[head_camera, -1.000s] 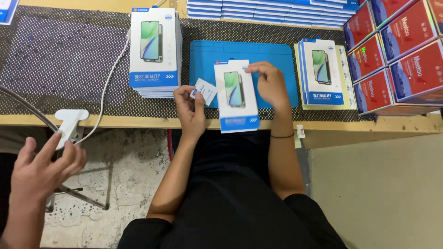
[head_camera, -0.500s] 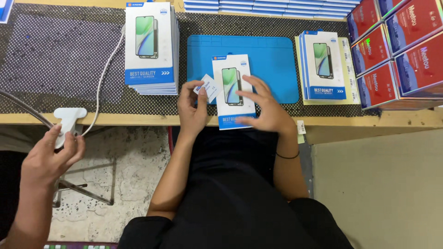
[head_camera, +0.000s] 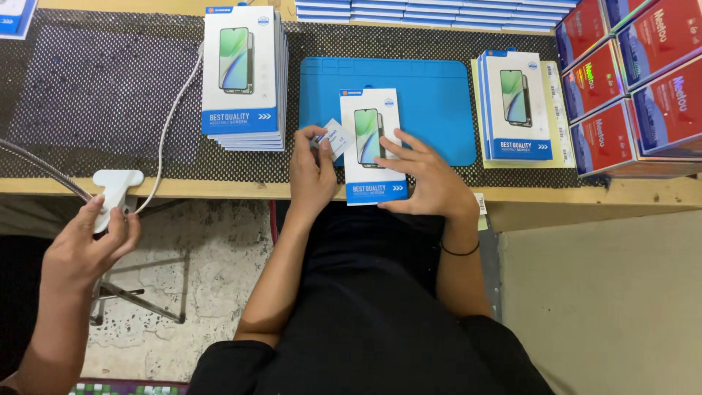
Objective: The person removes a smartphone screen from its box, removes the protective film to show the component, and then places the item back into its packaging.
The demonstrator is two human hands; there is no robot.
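At the far left, below the table (head_camera: 219, 189) edge, a co-worker's hand (head_camera: 91, 245) wraps around a white handheld scanner (head_camera: 113, 192). A white cable (head_camera: 172, 121) runs from the scanner up across the black mesh mat (head_camera: 95, 95) that covers the table top.

Taking the blue work mat (head_camera: 428, 95) in the middle of the table as the landmark: just to its left stands a stack of white-and-blue flat boxes (head_camera: 243, 77), each printed with a phone picture. The stack rests on the mesh, apart from the blue mat.

At the blue mat's lower left corner is the person's left hand (head_camera: 313, 175). Its grip is narrow, thumb and fingertips pinched on a small white label (head_camera: 338, 139) held tilted, just beside the left edge of a single flat box.

That single white-and-blue box (head_camera: 371, 146) lies face up over the front edge of the blue mat, its lower end reaching out past the mat to the table's front edge. The right hand (head_camera: 428, 183) lies on the box's right side with fingers spread flat, pressing on it rather than closing around it. A dark band circles that wrist.

Right of the blue mat, close beside it, stands a second stack of the same flat boxes (head_camera: 515, 106). Farther right, red boxes (head_camera: 632, 88) are stacked in tilted rows at the table's end. Behind the blue mat, along the table's back edge, lies a row of blue-edged flat packs (head_camera: 439, 11).
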